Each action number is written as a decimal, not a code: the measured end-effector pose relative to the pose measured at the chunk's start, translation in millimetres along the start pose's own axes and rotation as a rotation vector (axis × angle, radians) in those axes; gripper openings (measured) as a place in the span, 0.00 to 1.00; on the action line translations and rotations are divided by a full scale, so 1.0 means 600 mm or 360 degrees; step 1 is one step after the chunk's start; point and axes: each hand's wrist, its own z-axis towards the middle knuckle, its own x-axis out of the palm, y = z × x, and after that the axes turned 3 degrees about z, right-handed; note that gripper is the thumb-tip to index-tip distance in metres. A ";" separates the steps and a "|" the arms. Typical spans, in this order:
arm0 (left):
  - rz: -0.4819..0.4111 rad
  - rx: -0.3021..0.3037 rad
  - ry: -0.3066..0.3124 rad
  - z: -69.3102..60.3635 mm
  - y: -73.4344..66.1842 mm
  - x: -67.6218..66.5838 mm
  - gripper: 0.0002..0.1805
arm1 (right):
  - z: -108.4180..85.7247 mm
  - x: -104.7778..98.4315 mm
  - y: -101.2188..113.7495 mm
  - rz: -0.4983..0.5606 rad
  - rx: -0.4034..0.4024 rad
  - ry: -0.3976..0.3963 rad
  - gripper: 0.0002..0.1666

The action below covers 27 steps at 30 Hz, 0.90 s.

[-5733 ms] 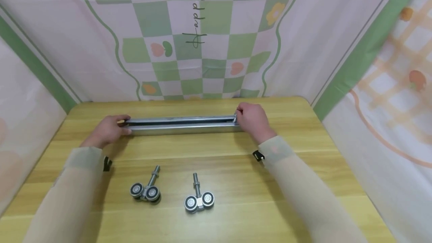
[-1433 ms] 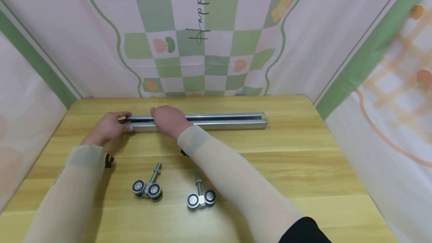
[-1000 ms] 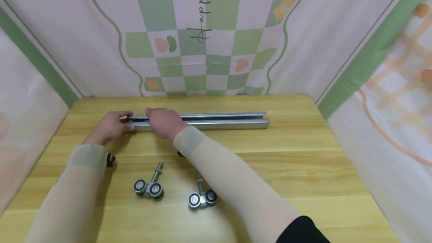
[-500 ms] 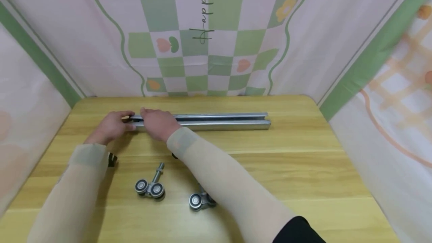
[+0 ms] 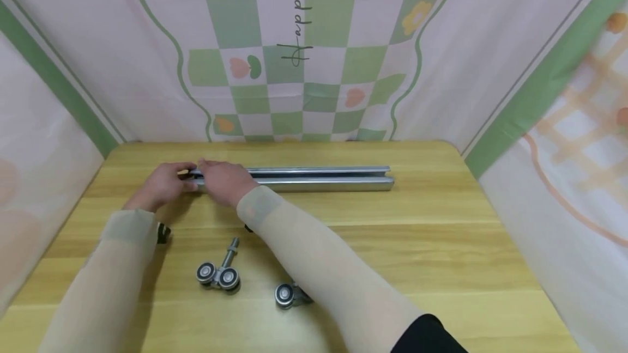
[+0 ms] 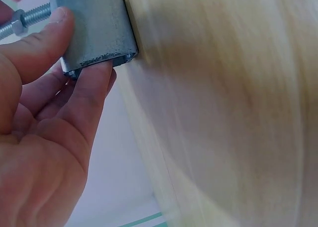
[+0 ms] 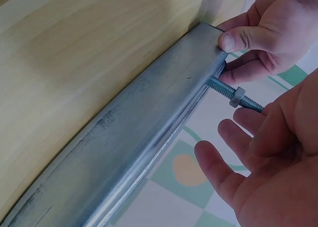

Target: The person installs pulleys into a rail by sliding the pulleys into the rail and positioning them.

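A grey metal channel rail lies along the back of the table, its slot facing up. My left hand grips the rail's left end; in the left wrist view its thumb lies on the rail's side, with fingers at the end opening. A threaded bolt with a nut sticks out of the slot near that end. My right hand pinches the bolt's tip, its other fingers spread loosely. Whatever the bolt joins inside the rail is hidden. In the head view my right hand hides the bolt.
Two-wheeled roller trolleys lie on the wooden table in front of the rail. One trolley shows whole; the other trolley is partly covered by my right forearm. A printed curtain hangs behind the table.
My right hand has travelled from the rail's right end leftward along the slot, lately in small steps, to beside my left hand. My left hand keeps its grip. My forearm now covers part of one trolley.
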 end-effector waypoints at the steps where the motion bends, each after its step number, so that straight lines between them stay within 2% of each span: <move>1: 0.0002 0.0001 0.0001 0.000 -0.001 0.000 0.33 | 0.001 0.000 0.000 0.0000 0.0006 0.0001 0.31; 13: 0.0006 -0.0010 0.0000 0.000 -0.004 -0.003 0.33 | 0.003 -0.002 0.003 -0.0015 -0.0012 0.0001 0.33; 20: -0.0033 -0.0031 0.0032 -0.002 -0.004 -0.004 0.34 | 0.003 0.003 0.004 -0.0011 0.0008 0.0014 0.33; 27: -0.0002 -0.0030 0.0029 -0.005 -0.004 -0.003 0.34 | -0.011 0.001 -0.027 0.0028 -0.0035 -0.0012 0.37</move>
